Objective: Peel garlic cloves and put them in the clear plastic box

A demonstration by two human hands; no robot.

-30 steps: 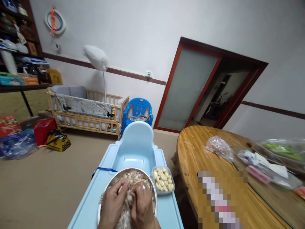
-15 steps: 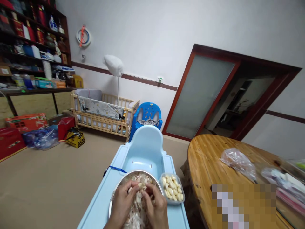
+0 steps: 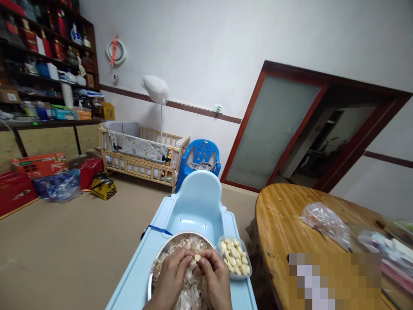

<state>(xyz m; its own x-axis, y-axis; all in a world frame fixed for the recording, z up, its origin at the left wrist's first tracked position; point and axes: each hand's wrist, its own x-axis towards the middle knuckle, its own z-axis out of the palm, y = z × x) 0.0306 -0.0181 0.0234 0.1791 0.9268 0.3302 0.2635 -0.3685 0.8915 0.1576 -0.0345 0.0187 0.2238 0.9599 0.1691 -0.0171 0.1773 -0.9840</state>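
Observation:
A pale garlic clove (image 3: 197, 258) is pinched between the fingertips of my left hand (image 3: 172, 273) and my right hand (image 3: 213, 273). Both hands are closed, thumbs and forefingers meeting at the clove. Beneath them is a round metal bowl (image 3: 150, 284) heaped with papery garlic skins (image 3: 189, 297); my wrists and palms hide part of it. To the right of the bowl, a clear plastic container (image 3: 251, 274) holds many peeled garlic cloves (image 3: 235, 257). Bowl and container both rest on the light blue tray (image 3: 132, 275) of a child's high chair.
Close by on the right is a wooden table (image 3: 274, 228) bearing a clear plastic bag (image 3: 325, 224). Beyond the high chair's backrest (image 3: 200, 189) stand a blue plastic chair (image 3: 203, 150) and a wooden crib (image 3: 142, 165). Bags and boxes lie on the floor at left.
My fingers have shifted around the clove, and its pale surface now shows more plainly between them. The view has moved slightly; bowl and container stay in place.

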